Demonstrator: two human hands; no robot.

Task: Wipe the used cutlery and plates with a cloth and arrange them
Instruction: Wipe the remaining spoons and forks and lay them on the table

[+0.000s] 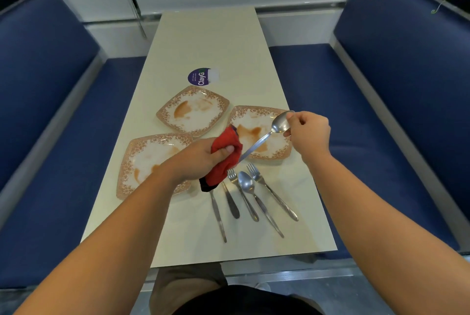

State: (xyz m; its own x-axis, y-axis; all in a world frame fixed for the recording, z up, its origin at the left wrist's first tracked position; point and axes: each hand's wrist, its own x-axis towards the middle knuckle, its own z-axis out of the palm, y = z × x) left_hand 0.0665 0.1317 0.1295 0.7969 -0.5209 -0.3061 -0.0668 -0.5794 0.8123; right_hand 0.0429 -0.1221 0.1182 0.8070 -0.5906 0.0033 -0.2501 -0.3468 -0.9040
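Right hand pinches spoon at bowl, fingers curled round it. Spoon long axis runs from that grip down-left, handle tip meeting cloth. Left hand clenched on cloth, thumb over fold, nearer handle end. Cloth wrapped round tip or not: cannot tell. Likely next: slide cloth up axis toward right grip. 3 stained plates under and beyond both hands, unwiped. 5 more cutlery pieces on table, just below cloth grip.
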